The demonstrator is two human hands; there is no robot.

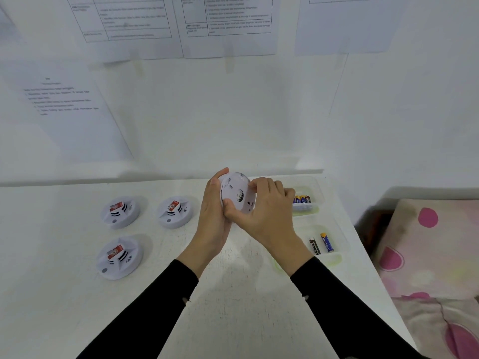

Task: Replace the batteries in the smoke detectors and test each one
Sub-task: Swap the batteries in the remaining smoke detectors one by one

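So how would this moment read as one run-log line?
left hand: holds smoke detector | right hand: grips its other edge | table: three other detectors lying | two trays: batteries, at right

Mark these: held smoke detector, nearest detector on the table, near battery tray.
held smoke detector (237, 194): head view, its flat back face.
nearest detector on the table (120, 264): head view, white top housing.
near battery tray (337, 258): head view, bare floor by its front rim.

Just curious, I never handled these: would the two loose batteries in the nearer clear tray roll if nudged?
Probably: the black battery and blue battery are smooth cylinders lying on their sides, so a sideways nudge likely rolls them. The rim of the clear tray would probably stop them.
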